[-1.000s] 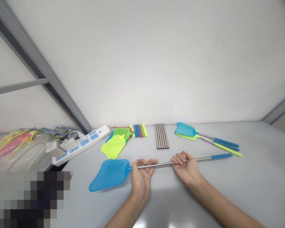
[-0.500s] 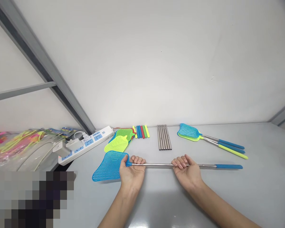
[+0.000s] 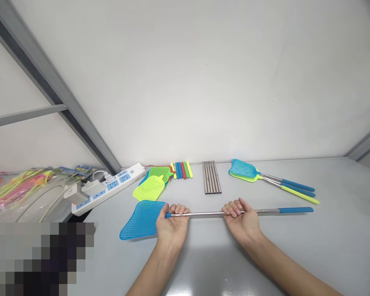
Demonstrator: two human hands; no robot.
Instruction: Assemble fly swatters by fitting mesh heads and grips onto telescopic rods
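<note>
A blue fly swatter [image 3: 143, 220] with a long metal telescopic rod is held crosswise above the grey table. My left hand [image 3: 173, 226], palm up, is closed around the rod right beside the mesh head. Farther along, my right hand [image 3: 242, 220] is closed on the rod, between its middle and the blue grip [image 3: 296, 210]. The grip itself sticks out freely to the right. Beyond the hands lies a row of metal tubes [image 3: 212, 177]. Finished-looking swatters with blue and yellow-green grips [image 3: 299, 193] rest at the back right.
Loose mesh heads [image 3: 149, 188] in yellow-green, green and blue overlap at the back left, with several coloured grips [image 3: 183, 170] beside them. A white power strip [image 3: 111, 187] with plugs lies farther left, near plastic-bagged colourful items [image 3: 24, 189]. A wall [image 3: 222, 82] closes off the table's back.
The swatter has tilted slightly: its head end sits a little lower and its grip end a little higher. Both hands keep their hold. The view has shifted slightly.
</note>
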